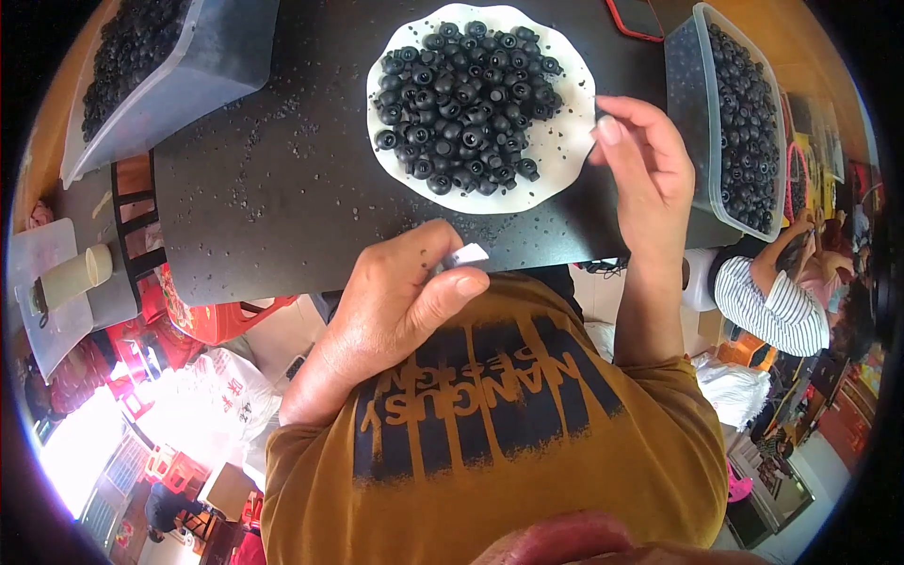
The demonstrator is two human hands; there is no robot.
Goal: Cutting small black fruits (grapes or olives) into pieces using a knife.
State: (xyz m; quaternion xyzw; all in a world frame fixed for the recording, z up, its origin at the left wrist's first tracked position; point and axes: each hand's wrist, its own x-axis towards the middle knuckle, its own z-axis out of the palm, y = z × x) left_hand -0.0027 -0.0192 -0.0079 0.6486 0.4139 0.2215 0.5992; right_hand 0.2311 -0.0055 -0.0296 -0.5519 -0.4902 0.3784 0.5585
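One translucent tub point(212, 71), heaped with dark bits, stands to the left of the scalloped white plate point(554, 151), and black crumbs point(250, 174) are strewn over the dark desk point(315, 212) between the two. Below the plate, on the person's side and apart from its rim, the left hand point(395, 294) is mostly curled, its thumb and bent forefinger pinching a small white tool point(468, 255). Only a short, flat length of that tool shows; it juts from the grip beyond the forefinger, its long axis running mostly sideways, and the exposed end points right and slightly up, passing beneath the plate's lower rim. On the plate itself, black rounded pieces point(461, 108) are piled toward the left and middle; they lie at mixed angles, several with ring-like openings facing up. At the plate's right rim, the right hand point(652, 174) is half closed, thumb and forefinger tips close together; whether they have hold of a dark piece I cannot tell. Above and right of the plate lies a red-edged phone point(638, 17), and farther right stands a second tub point(690, 89) filled with similar black pieces.
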